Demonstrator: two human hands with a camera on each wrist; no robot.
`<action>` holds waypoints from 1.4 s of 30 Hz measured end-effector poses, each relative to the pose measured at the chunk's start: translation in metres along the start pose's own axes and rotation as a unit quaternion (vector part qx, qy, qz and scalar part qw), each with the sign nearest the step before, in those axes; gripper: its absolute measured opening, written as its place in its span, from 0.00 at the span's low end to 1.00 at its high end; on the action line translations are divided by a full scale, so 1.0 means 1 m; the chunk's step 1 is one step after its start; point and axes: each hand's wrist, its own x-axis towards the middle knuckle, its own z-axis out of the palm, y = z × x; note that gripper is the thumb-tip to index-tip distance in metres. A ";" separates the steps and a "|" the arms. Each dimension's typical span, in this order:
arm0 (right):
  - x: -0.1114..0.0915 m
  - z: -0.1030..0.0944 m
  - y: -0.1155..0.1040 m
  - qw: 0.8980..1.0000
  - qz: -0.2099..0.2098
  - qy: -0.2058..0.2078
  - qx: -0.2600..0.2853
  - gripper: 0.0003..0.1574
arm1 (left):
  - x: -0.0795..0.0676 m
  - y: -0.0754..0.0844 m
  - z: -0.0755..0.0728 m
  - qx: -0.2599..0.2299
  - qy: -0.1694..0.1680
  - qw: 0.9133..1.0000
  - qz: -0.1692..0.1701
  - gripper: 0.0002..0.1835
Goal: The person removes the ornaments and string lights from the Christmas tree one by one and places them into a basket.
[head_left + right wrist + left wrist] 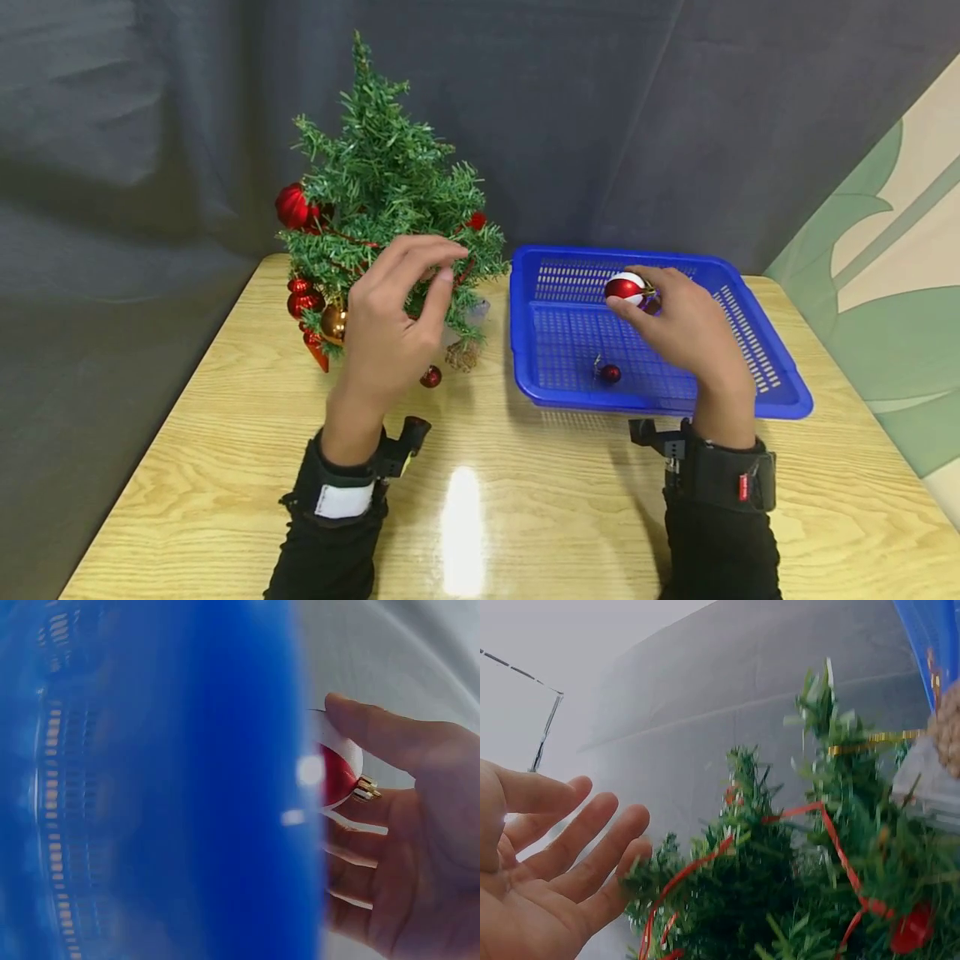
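Observation:
My right hand (686, 329) pinches a red-and-white bauble (625, 286) between thumb and fingers, above the blue basket (637, 406). The bauble's gold cap shows in the right wrist view, where the basket wall (240, 780) hides part of the ball. Inside the basket lies a small dark red bauble (611, 373). My left hand (397, 325) is in front of the green Christmas tree (382, 167), fingers loosely bent, thumb apart, holding nothing. In the left wrist view, its fingers (626, 825) are beside the branches; whether they touch is unclear.
Red ornaments (296, 207) and a gold ball (334, 323) hang on the tree's left side. Near its base are another dark red bauble (431, 377) and a brown textured piece (463, 355). A dark curtain (570, 125) hangs behind the wooden table (547, 517).

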 end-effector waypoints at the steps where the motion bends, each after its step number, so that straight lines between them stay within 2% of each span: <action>1: -0.001 -0.001 0.004 1.000 0.005 -0.007 -0.008 0.40 | 0.000 -0.001 -0.001 0.002 0.004 1.000 -0.002 0.09; 7: -0.004 -0.005 0.026 0.996 0.023 -0.084 -0.035 0.39 | 0.000 -0.006 -0.008 0.011 0.015 1.000 -0.021 0.09; 11: -0.003 -0.005 0.038 0.992 0.023 -0.118 -0.045 0.38 | -0.001 -0.008 -0.010 0.014 0.012 0.999 -0.027 0.09; 19: 0.001 0.000 0.050 0.981 0.029 -0.188 -0.039 0.36 | 0.000 -0.009 -0.010 0.009 0.000 1.000 -0.020 0.09; 30: 0.008 0.016 0.054 0.975 0.043 -0.215 -0.038 0.36 | -0.001 -0.007 -0.007 0.011 0.003 1.000 -0.020 0.09; 37: 0.011 0.025 0.061 0.968 0.061 -0.241 -0.020 0.36 | -0.001 -0.007 -0.008 0.015 0.000 1.000 -0.015 0.09; 42: 0.014 0.030 0.063 0.968 0.064 -0.239 -0.031 0.32 | -0.001 -0.006 -0.008 0.018 -0.004 1.000 -0.013 0.08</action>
